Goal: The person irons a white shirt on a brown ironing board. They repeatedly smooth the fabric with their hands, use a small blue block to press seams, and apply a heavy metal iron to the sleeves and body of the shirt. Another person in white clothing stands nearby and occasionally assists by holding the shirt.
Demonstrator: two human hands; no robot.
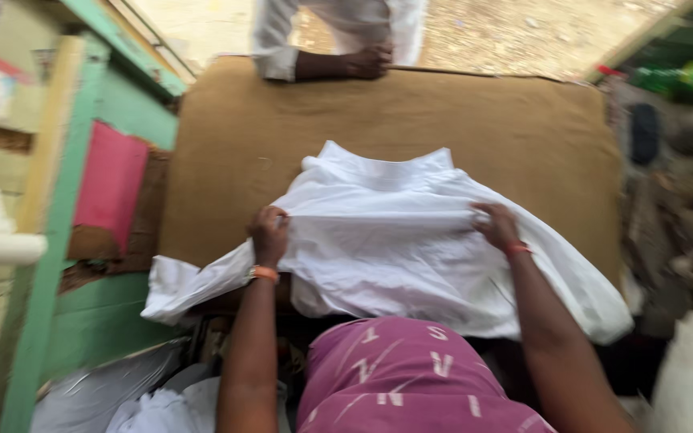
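A white shirt (387, 240) lies spread on a brown padded table (459, 120), collar toward the far side. My left hand (269, 232) pinches the cloth at the shirt's left shoulder. My right hand (496, 225) grips a fold at the right shoulder. A stretched crease runs between the two hands. One sleeve hangs off the table's near left corner and the other drapes off to the right.
Another person in a white shirt rests a hand (366, 62) on the table's far edge. A green wooden frame (58, 240) and a pink panel (110, 184) stand at the left. White cloth (154, 409) lies below at the near left. Blurred clutter fills the right side.
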